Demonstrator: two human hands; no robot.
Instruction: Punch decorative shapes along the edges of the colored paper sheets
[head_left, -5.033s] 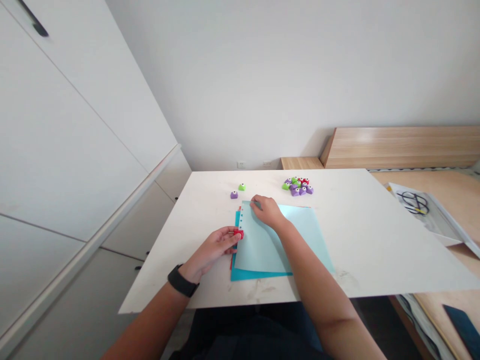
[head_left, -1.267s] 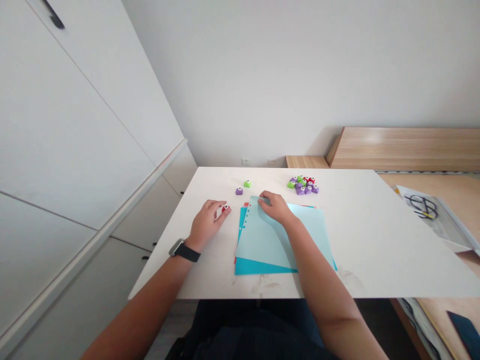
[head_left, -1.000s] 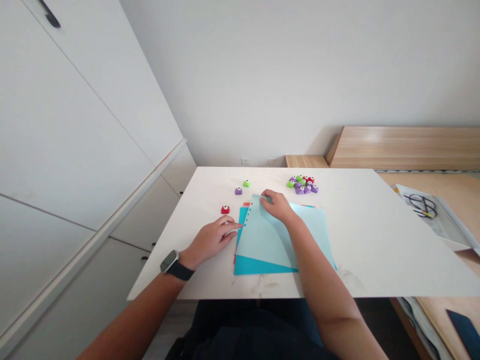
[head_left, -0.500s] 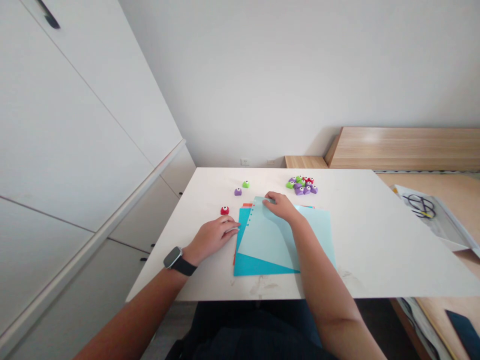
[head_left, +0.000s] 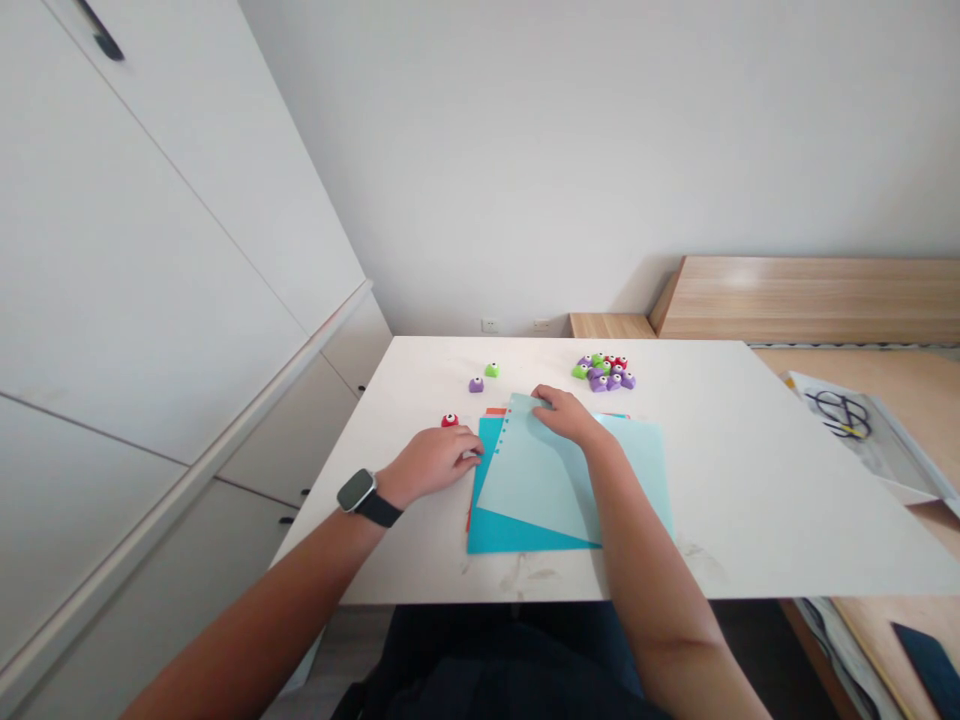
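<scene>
A pale blue sheet (head_left: 555,475) with a row of small punched holes along its left edge lies tilted on a darker teal sheet (head_left: 510,528), with a red sheet's edge (head_left: 495,411) showing under them. My right hand (head_left: 566,413) pinches the pale sheet's far corner. My left hand (head_left: 437,463), with a black watch on its wrist, rests on the white table (head_left: 750,470), its fingertips together at the teal sheet's left edge. A small red punch (head_left: 449,421) stands just beyond that hand, untouched.
A purple punch (head_left: 475,385) and a green punch (head_left: 492,370) stand further back. A heap of several green, red and purple punches (head_left: 606,371) lies at the far middle. White cabinets stand to the left. A tray with scissors (head_left: 847,412) sits on the wooden surface to the right.
My left hand set the red punch down on the table and came back to the sheets' left edge. My right hand has turned the pale sheet a little clockwise.
</scene>
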